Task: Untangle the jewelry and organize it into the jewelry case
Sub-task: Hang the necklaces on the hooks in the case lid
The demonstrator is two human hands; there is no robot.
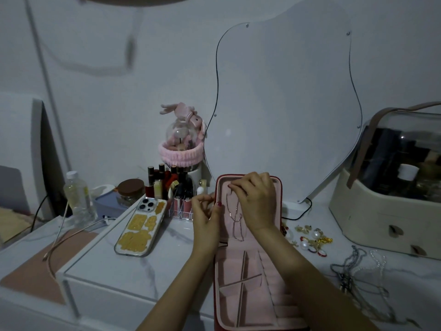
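1. Jewelry case (241,283) lies open at lower centre of the frame on the white bench (167,263), its pink lid raised.
2. A thin chain necklace (235,218) hangs inside the lid.
3. Right hand (256,201) pinches the chain's top end; left hand (206,218) is curled at the lid's left edge, grip unclear.
4. Earrings and rings (310,240) sit right of the case; tangled necklaces (358,271) lie further right.
5. A phone (140,226) lies left.

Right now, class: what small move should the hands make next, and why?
Probably fasten the thin chain at the top of the jewelry case lid: the right hand pinches its upper end there, the left hand steadies the edge, and the chain dangles loose.
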